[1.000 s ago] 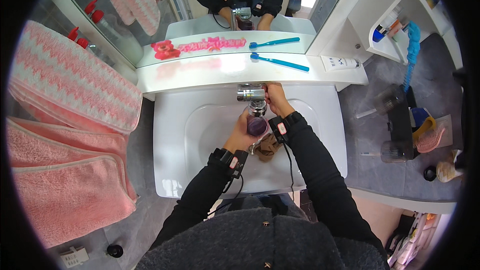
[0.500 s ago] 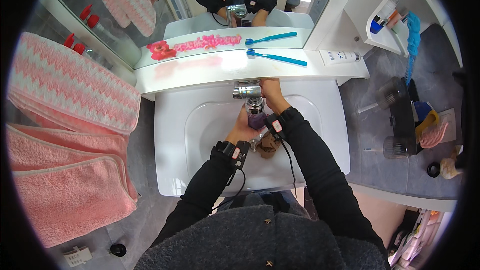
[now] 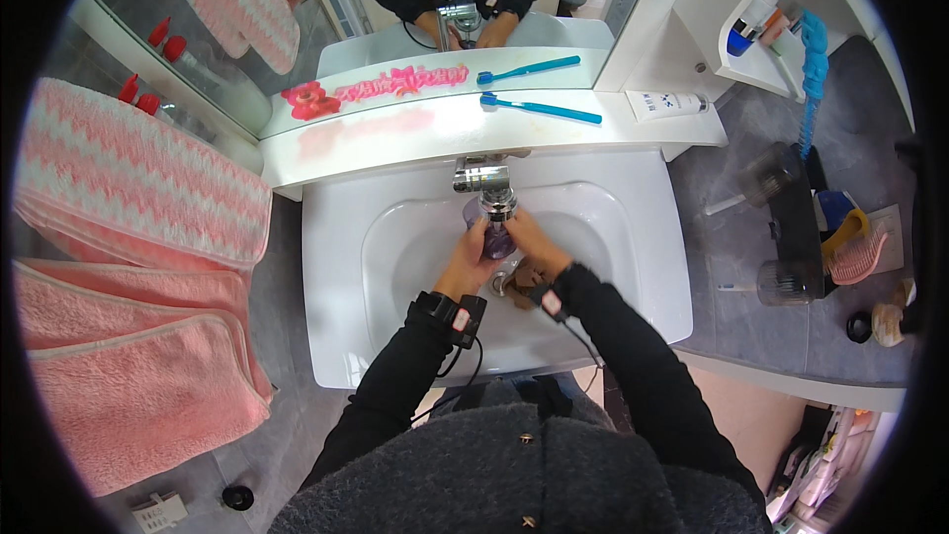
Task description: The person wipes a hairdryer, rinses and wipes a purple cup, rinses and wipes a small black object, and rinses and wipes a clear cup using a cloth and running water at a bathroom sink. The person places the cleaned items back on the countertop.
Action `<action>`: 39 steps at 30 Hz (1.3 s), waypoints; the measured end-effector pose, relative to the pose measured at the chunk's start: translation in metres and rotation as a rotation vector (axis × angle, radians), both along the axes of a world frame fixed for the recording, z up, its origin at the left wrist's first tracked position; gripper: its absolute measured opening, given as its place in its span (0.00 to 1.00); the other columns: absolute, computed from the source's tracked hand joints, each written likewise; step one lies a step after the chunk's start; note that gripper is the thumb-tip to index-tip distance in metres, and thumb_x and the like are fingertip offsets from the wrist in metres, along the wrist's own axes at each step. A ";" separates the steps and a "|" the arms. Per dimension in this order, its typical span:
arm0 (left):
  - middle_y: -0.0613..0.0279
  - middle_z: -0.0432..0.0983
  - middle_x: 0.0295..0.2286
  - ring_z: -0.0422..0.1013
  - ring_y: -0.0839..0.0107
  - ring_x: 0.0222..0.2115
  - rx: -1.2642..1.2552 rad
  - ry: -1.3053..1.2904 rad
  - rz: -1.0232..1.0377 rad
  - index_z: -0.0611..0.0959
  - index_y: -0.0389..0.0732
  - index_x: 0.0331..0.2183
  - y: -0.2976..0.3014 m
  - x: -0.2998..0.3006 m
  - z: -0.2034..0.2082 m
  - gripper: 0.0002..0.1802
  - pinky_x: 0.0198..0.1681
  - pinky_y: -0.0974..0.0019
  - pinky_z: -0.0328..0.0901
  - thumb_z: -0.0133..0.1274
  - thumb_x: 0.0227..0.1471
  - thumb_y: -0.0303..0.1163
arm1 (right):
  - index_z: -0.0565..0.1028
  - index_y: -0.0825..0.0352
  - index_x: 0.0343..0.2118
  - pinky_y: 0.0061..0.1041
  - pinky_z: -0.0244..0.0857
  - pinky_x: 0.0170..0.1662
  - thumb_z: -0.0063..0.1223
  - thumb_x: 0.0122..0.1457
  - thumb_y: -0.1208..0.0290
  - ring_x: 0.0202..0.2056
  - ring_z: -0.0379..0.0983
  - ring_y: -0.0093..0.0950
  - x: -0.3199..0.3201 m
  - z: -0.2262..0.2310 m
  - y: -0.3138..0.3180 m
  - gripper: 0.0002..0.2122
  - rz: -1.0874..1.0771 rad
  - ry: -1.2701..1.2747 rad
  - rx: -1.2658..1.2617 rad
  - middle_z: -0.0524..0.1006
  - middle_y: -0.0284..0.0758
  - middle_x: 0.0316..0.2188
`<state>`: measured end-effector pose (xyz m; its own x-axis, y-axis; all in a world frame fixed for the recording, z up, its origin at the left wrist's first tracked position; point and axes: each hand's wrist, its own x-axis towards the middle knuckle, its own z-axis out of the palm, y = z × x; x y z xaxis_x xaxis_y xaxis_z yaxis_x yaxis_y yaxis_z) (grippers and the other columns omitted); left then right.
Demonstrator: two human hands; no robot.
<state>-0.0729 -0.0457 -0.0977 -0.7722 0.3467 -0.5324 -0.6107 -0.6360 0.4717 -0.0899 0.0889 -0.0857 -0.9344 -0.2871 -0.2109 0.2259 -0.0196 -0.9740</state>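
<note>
A translucent purple cup [image 3: 488, 243] is under the chrome faucet [image 3: 486, 179], inside the white sink [image 3: 395, 272]. My left hand [image 3: 468, 262] grips the cup from its left side. On the other side, my right hand [image 3: 534, 243] has its fingers against the cup near the faucet's spout. Below the hands, a brown, crumpled-looking item [image 3: 524, 282] lies by the metal drain [image 3: 498, 283], partly hidden by my right hand and wrist. Whether water is running cannot be made out.
A white ledge [image 3: 415, 150] behind the sink bears a blue toothbrush [image 3: 544, 109] and a white tube [image 3: 668, 105]. Pink towels [image 3: 148, 376] hang at left. On the right counter stand a dark organizer [image 3: 796, 237] and a pink comb [image 3: 858, 255].
My right hand has come down from beside the faucet to the cup. My left hand keeps its hold on the cup. The view has shifted slightly.
</note>
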 end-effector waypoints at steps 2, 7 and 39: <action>0.57 0.76 0.39 0.74 0.65 0.40 -0.139 -0.091 0.044 0.75 0.38 0.47 0.002 0.010 0.001 0.28 0.42 0.61 0.69 0.41 0.62 0.53 | 0.63 0.73 0.59 0.28 0.57 0.59 0.39 0.67 0.58 0.53 0.66 0.33 0.037 -0.014 -0.020 0.24 -0.186 0.242 0.151 0.71 0.43 0.52; 0.50 0.75 0.42 0.73 0.58 0.42 -0.955 0.338 0.111 0.71 0.34 0.50 0.018 0.044 0.007 0.33 0.45 0.59 0.65 0.36 0.64 0.56 | 0.68 0.72 0.49 0.26 0.63 0.47 0.37 0.69 0.54 0.43 0.69 0.29 0.049 -0.013 -0.026 0.22 -0.334 -0.265 -0.062 0.73 0.38 0.44; 0.57 0.75 0.35 0.74 0.61 0.35 -1.171 0.922 -0.354 0.71 0.36 0.47 -0.026 0.037 0.036 0.33 0.35 0.58 0.69 0.67 0.38 0.32 | 0.75 0.72 0.33 0.30 0.63 0.45 0.45 0.65 0.71 0.33 0.69 0.32 0.054 0.026 -0.009 0.10 -0.232 0.717 0.607 0.73 0.37 0.29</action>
<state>-0.0361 -0.0714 -0.0617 -0.9477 0.3181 -0.0260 0.1309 0.4619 0.8772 -0.0361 0.0802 -0.0594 -0.9184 -0.1092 0.3802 -0.3725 0.5627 -0.7380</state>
